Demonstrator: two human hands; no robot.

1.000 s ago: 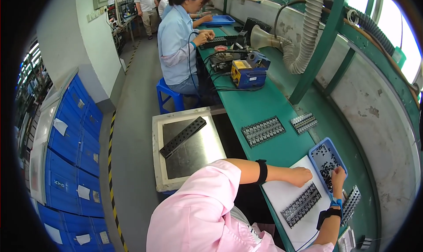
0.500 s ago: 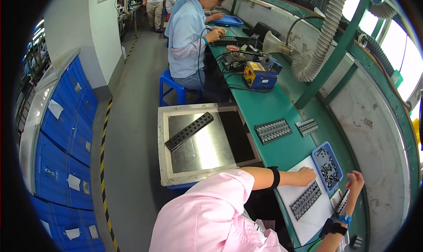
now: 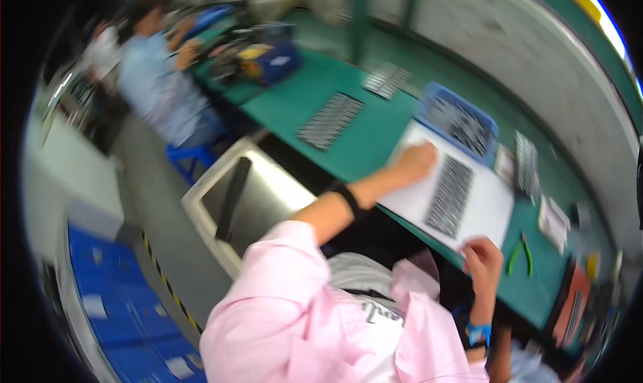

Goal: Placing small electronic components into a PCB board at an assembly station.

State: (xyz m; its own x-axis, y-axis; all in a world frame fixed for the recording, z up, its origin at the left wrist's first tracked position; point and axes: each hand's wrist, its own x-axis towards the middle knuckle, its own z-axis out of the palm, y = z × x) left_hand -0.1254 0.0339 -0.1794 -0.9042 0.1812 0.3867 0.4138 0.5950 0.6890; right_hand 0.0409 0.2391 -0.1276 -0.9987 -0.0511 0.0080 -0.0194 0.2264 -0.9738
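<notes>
Head view: left hand (image 3: 416, 162) flat on white sheet (image 3: 485, 205).

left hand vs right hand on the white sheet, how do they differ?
The left hand lies flat on the white sheet at its far corner, arm stretched out; the right hand curls over the near edge, wrist bent. The right wrist has a blue band, the left forearm a black one. Both touch the sheet.

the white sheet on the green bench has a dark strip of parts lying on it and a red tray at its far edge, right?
Not quite. The tray at the far edge of the white sheet is blue, not red, as the head view shows. The rest holds: a dark strip of parts lies on the sheet, which sits on the green bench.
</notes>
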